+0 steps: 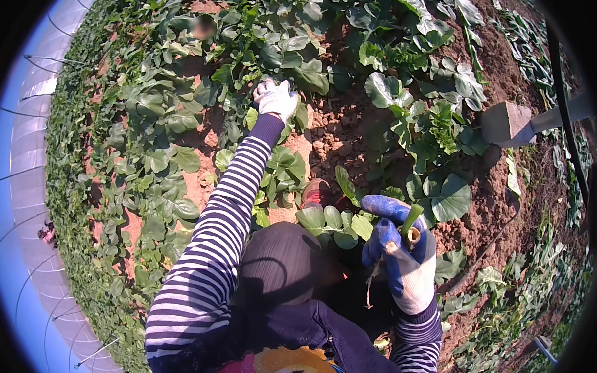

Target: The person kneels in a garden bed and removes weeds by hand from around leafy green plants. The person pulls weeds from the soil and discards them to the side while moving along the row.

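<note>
My left hand (276, 100), in a white glove, reaches far forward among the leafy green plants (296, 58). Its fingers look apart, and their tips are partly lost in the foliage. Nearer my body, my right hand (407, 262) wears a white glove with blue-coated fingers. Those fingers are closed on a plant stalk (412, 218), whose cut-looking green end sticks up beside the thumb. A thin pale root (370, 291) dangles below the same hand. Broad round leaves (333, 224) lie just left of this hand.
Reddish, clumpy soil (336, 132) shows between the crop rows. My knee (279, 261) and a shoe (316, 192) are among the plants. At the right stands a concrete block (508, 123) with a post, beside a dark hanging line (561, 97). Plastic greenhouse sheeting (33, 151) curves along the left.
</note>
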Motion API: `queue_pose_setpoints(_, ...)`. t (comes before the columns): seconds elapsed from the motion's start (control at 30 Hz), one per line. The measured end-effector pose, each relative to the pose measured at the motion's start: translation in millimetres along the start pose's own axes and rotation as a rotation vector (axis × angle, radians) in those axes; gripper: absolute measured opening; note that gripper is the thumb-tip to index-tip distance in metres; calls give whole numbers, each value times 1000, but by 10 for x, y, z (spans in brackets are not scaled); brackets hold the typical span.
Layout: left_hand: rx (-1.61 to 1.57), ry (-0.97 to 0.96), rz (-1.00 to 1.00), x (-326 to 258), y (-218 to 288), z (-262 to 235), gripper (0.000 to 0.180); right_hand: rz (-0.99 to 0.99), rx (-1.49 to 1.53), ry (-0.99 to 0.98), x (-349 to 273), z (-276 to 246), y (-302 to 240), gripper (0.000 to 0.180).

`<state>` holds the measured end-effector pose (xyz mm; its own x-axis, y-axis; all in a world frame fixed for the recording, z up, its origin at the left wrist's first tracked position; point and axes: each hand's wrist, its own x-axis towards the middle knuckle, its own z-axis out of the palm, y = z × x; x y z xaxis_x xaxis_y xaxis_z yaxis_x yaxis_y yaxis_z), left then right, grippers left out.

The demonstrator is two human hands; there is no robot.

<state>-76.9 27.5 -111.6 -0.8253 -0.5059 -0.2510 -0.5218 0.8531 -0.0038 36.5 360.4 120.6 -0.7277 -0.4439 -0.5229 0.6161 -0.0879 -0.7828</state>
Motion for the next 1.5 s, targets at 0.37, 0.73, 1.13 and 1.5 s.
queue_pose_setpoints(0.37, -664, -85, -14, 34, -263, -360, 39, 66, 41, -16, -19, -89, -33, 35)
queue_pose_setpoints(0.73, -1575, 155, -52, -50, -1210, 9, 28, -5, 15, 2, -11, -1, -8, 35)
queue_pose_setpoints(1.13, -1458, 79, -114, 179, -1323, 137, 27, -25, 35, 66, -11, 41, 14, 45)
queue_pose_setpoints(1.5, -1507, -374, -155, 183, -1190, -285, 44, -79, -16, 54, 5, 33, 43, 40)
